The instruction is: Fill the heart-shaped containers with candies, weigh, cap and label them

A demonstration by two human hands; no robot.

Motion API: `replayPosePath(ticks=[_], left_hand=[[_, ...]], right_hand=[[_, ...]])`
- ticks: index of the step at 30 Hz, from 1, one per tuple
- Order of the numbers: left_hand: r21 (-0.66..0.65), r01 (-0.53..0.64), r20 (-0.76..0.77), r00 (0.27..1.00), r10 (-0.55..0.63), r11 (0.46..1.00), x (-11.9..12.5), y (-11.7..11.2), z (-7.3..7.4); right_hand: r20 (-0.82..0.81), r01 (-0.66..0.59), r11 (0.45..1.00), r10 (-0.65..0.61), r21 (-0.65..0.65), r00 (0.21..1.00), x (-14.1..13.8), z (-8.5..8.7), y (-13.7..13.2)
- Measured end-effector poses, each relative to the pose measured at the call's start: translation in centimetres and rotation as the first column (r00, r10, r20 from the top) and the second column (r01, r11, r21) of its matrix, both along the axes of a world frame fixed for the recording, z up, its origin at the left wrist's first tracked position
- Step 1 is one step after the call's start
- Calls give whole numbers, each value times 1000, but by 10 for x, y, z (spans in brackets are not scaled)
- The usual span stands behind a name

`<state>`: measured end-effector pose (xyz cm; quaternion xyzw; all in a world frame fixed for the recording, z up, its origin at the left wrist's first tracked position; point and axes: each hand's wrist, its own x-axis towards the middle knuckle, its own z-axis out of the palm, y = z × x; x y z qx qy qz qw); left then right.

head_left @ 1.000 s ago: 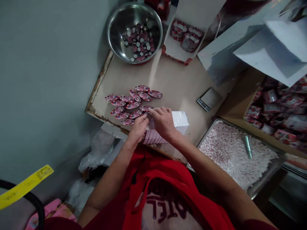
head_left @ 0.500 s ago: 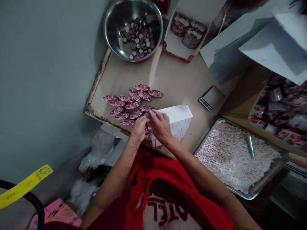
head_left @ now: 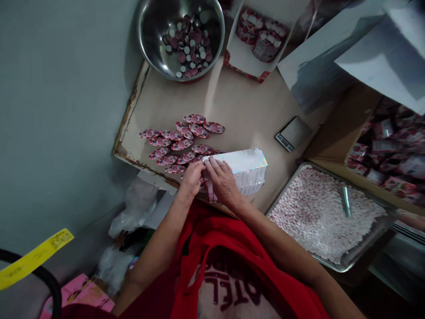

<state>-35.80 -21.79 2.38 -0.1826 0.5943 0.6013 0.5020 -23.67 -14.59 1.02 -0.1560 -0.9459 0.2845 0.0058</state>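
Observation:
A long block of thin white cartons with a shiny top lies on the table in front of me. My right hand grips its left end, fingers bent over the top and thumb out of sight. At that same end, my left hand has its fingers pressed together; whatever they pinch is hidden. Just to the left and beyond stand several oval red-and-pink patterned packs, each with a round pink cap on top. Some of them are partly covered by my hands and the block.
A steel bowl of pink and white caps stands at the back left. An open display carton holds similar packs. To the right are a small scale, a metal tray of pale tablets with a metal tube, and a cardboard box of packs.
My view has shifted slightly. The right fingers have drawn back a little at the block's left end, and my left hand stays close beside them.

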Motion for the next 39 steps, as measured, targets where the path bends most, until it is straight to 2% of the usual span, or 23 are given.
replayPosePath(ticks=[6, 9, 12, 14, 15, 16, 17, 18, 19, 20, 21, 22, 23, 25, 27, 29, 32, 36, 39], left_hand=[[-44, -79, 81, 993, 83, 996, -8, 4, 0], [-74, -43, 40, 998, 46, 996, -9, 5, -5], [-35, 60, 13, 998, -59, 998, -8, 6, -17], [-9, 124, -71, 990, -124, 992, -4, 9, -26], [-18, 165, -150, 975, -166, 986, -2, 11, -29], [-57, 206, -259, 942, -214, 977, 1, 13, -31], [-125, 231, -385, 885, -262, 965, 3, 14, -33], [-211, 231, -506, 806, -308, 950, 4, 15, -34], [-293, 198, -600, 724, -341, 935, 5, 15, -34], [-346, 139, -655, 671, -346, 928, 3, 14, -34], [-351, 80, -671, 674, -310, 933, 1, 12, -34], [-303, 31, -642, 732, -228, 952, -4, 11, -33], [-209, -5, -560, 820, -116, 978, -9, 10, -32], [35, -75, -259, 962, 81, 997, -23, 11, -29], [207, -145, 19, 989, 144, 968, -35, 15, -26], [241, -194, 112, 979, 172, 951, -43, 22, -24], [189, -242, 73, 970, 232, 952, -46, 31, -23], [133, -244, 28, 970, 242, 961, -42, 35, -26], [66, -249, -86, 963, 255, 966, -42, 37, -30]], right_hand=[[-80, 21, 999, -18, 38, 997, 2, -1, 4], [-61, 26, 998, -22, 65, 998, -3, 4, 6], [-4, 31, 999, -31, 26, 1000, 2, 33, 9], [-28, -12, 990, 8, -143, 1000, 11, 66, 14], [-52, -31, 957, 17, -290, 999, 15, 83, 17], [-47, 0, 887, -25, -462, 999, 18, 99, 23], [-9, 62, 770, -88, -635, 996, 18, 111, 29], [57, 148, 628, -163, -764, 985, 15, 118, 37], [126, 232, 483, -241, -845, 962, 9, 120, 46], [186, 294, 357, -307, -886, 933, 0, 116, 55], [229, 338, 263, -370, -904, 900, -11, 108, 64], [255, 364, 196, -427, -911, 868, -23, 96, 71], [272, 380, 149, -472, -913, 839, -34, 83, 77], [313, 415, 84, -525, -906, 791, -53, 55, 83], [369, 467, 37, -558, -884, 743, -64, 34, 83], [419, 519, 2, -589, -855, 692, -68, 21, 81], [442, 550, -31, -635, -834, 634, -68, 14, 80], [431, 542, -36, -652, -839, 624, -70, 11, 80], [425, 536, -44, -667, -843, 612, -71, 6, 79]])
